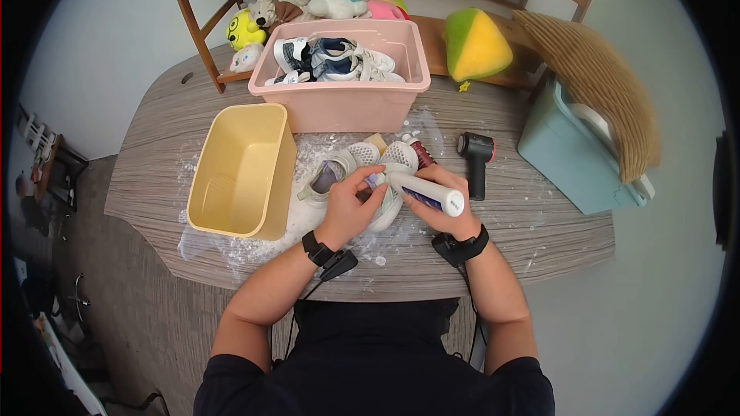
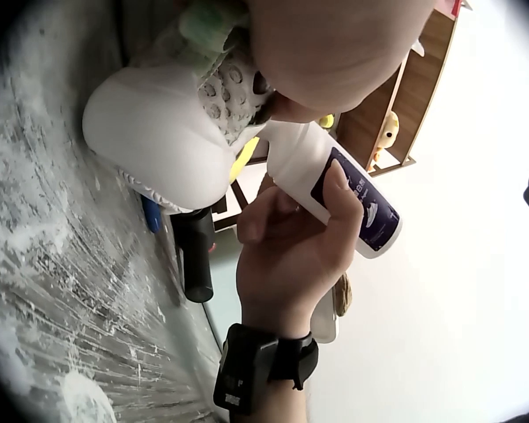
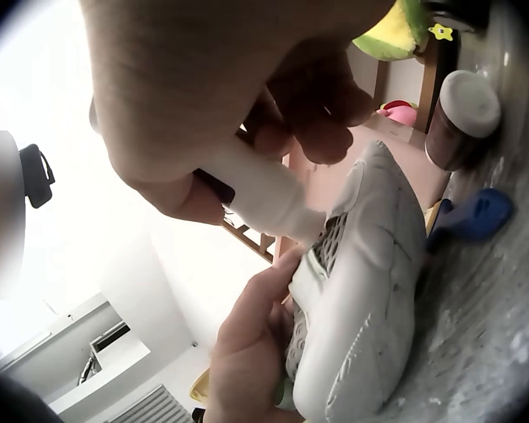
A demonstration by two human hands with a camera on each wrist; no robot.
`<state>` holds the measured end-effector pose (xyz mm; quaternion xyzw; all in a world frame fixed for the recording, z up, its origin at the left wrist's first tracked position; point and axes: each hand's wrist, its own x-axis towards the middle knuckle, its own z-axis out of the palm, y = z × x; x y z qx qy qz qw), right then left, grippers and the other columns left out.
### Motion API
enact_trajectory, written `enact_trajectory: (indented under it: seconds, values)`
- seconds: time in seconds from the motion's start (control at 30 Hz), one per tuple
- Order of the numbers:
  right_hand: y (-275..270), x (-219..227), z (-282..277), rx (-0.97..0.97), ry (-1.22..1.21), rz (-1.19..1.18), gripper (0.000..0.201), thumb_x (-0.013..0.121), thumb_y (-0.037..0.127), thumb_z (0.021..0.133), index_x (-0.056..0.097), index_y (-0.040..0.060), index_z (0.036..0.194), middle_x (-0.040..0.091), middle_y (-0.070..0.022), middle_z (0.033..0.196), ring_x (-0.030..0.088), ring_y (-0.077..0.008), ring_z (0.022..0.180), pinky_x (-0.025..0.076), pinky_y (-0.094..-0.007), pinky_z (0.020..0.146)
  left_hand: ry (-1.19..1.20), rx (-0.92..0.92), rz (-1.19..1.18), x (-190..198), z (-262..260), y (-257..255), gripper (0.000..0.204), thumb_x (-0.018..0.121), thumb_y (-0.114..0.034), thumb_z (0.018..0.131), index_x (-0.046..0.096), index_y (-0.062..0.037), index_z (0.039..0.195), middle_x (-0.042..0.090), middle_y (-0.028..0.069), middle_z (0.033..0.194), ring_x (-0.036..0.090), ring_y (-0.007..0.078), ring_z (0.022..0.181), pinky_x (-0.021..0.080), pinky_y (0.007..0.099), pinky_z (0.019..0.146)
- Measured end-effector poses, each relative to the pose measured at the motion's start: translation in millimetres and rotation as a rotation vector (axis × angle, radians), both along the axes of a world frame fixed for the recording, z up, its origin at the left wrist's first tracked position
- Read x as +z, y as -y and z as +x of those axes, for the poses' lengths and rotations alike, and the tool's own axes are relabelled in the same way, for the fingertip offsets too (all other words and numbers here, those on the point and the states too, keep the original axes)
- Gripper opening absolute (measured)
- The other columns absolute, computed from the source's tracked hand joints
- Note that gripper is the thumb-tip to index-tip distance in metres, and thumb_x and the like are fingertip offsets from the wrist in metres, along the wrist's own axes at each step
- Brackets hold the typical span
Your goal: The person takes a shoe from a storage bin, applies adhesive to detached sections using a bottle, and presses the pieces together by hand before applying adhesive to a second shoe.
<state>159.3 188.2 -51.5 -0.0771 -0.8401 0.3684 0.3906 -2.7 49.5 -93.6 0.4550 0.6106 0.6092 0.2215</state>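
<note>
A white bottle with a purple label [image 1: 428,191] [image 2: 291,163] lies in the grip of my right hand [image 1: 455,212] [image 2: 291,256] [image 3: 203,97]. Its narrow end [image 3: 310,226] points down at the mesh upper of a light shoe [image 2: 159,132] [image 3: 361,300] and appears to touch it in the right wrist view. My left hand [image 1: 347,204] [image 2: 335,44] [image 3: 251,339] holds this shoe at its opening, with fingers and thumb on the upper. Another light shoe [image 1: 327,173] rests on the table, left of the held one.
White residue marks the table [image 1: 532,239]. Around the shoes are a yellow bin [image 1: 281,177], a pink bin [image 1: 339,108] of shoes, a dark red bottle [image 1: 420,152], a black device [image 1: 477,166], a blue object [image 3: 480,214] and a teal bin [image 1: 570,154]. Plush toys [image 1: 478,46] sit behind.
</note>
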Motion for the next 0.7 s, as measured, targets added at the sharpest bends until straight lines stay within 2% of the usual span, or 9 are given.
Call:
enact_trajectory:
  seconds: [0.1, 0.17, 0.2, 0.27, 0.37, 0.47, 0.53, 0.63, 0.7]
  values:
    - [-2.3, 1.1, -1.8, -0.024, -0.007, 0.009, 0.025, 0.084, 0.01, 0.078, 0.069, 0.0011, 0.096, 0.072, -0.0108, 0.087, 0.072, -0.0196, 0.074, 0.056, -0.0301, 0.068, -0.114, -0.008, -0.069, 2.0, -0.8, 1.4, 0.035, 0.067, -0.002, 0.095, 0.06, -0.0001, 0.13, 0.065, -0.0021, 0.073, 0.052, 0.0005, 0.065, 0.041, 0.0192, 0.056]
    - [-4.6, 1.7, -3.9, -0.235, -0.057, -0.058, 0.023, 0.083, 0.007, 0.079, 0.07, 0.0013, 0.097, 0.073, -0.011, 0.088, 0.072, -0.0185, 0.076, 0.056, -0.0299, 0.069, -0.011, 0.015, 0.044, -0.4, 6.4, -0.5, 0.041, 0.066, 0.0, 0.095, 0.053, -0.0006, 0.133, 0.063, -0.0023, 0.071, 0.053, 0.0003, 0.064, 0.04, 0.019, 0.055]
    - [-6.7, 4.3, -4.0, -0.25, -0.083, -0.062, 0.022, 0.082, 0.005, 0.079, 0.071, 0.0006, 0.098, 0.072, -0.0109, 0.088, 0.071, -0.0162, 0.075, 0.056, -0.0287, 0.07, -0.008, 0.013, 0.041, -1.5, 7.4, 0.2, 0.041, 0.066, 0.0, 0.095, 0.053, -0.0006, 0.133, 0.063, -0.0023, 0.071, 0.053, 0.0003, 0.064, 0.04, 0.019, 0.055]
    - [-9.3, 3.6, 1.0, -0.193, -0.068, -0.091, 0.023, 0.082, 0.005, 0.079, 0.071, 0.0003, 0.098, 0.072, -0.011, 0.088, 0.07, -0.0153, 0.075, 0.056, -0.0284, 0.07, -0.018, -0.035, 0.038, -0.9, 6.1, -0.3, 0.044, 0.066, 0.001, 0.095, 0.047, -0.0019, 0.134, 0.063, -0.0021, 0.071, 0.053, 0.0003, 0.063, 0.04, 0.0186, 0.054]
    - [-6.0, 3.2, 1.2, -0.034, -0.018, -0.062, 0.025, 0.083, 0.007, 0.078, 0.07, -0.0003, 0.099, 0.074, -0.0112, 0.087, 0.07, -0.014, 0.076, 0.056, -0.0275, 0.07, -0.053, -0.041, 0.001, -0.1, 3.6, 1.1, 0.04, 0.067, 0.0, 0.094, 0.047, -0.0023, 0.129, 0.062, -0.0029, 0.07, 0.052, 0.0003, 0.061, 0.038, 0.0182, 0.053]
    - [-0.3, 3.1, -3.0, -0.085, -0.018, -0.009, 0.026, 0.083, 0.007, 0.078, 0.07, 0.0001, 0.099, 0.074, -0.0112, 0.089, 0.071, -0.0149, 0.077, 0.057, -0.0285, 0.07, -0.027, -0.036, 0.014, 7.5, 6.5, 2.6, 0.037, 0.068, 0.0, 0.094, 0.048, -0.0033, 0.124, 0.061, -0.0037, 0.069, 0.052, 0.0004, 0.061, 0.038, 0.0179, 0.053]
    - [-6.6, 0.4, -8.1, -0.243, -0.052, -0.023, 0.026, 0.083, 0.007, 0.078, 0.07, 0.0006, 0.1, 0.074, -0.0119, 0.089, 0.072, -0.0178, 0.077, 0.057, -0.0298, 0.07, -0.037, -0.049, 0.018, 5.3, 6.5, 1.5, 0.036, 0.068, 0.0, 0.093, 0.048, -0.0036, 0.123, 0.06, -0.0042, 0.068, 0.051, 0.0001, 0.06, 0.037, 0.0179, 0.052]
    - [-11.6, -2.1, -2.5, -0.178, -0.059, -0.09, 0.025, 0.083, 0.007, 0.078, 0.069, 0.0005, 0.099, 0.073, -0.012, 0.087, 0.072, -0.0181, 0.076, 0.057, -0.03, 0.069, -0.065, -0.061, 0.019, 4.0, 7.3, 2.0, 0.036, 0.069, 0.0, 0.093, 0.049, -0.0039, 0.122, 0.058, -0.005, 0.067, 0.05, -0.0003, 0.059, 0.037, 0.018, 0.051]
    - [-10.2, 1.2, 2.9, -0.12, -0.023, -0.021, 0.026, 0.083, 0.007, 0.078, 0.069, 0.0005, 0.098, 0.072, -0.0119, 0.086, 0.071, -0.0173, 0.076, 0.056, -0.0299, 0.068, -0.088, -0.06, 0.019, 5.4, 8.0, 2.9, 0.036, 0.069, 0.0, 0.093, 0.049, -0.0039, 0.122, 0.057, -0.0052, 0.067, 0.049, -0.0005, 0.058, 0.037, 0.0182, 0.051]
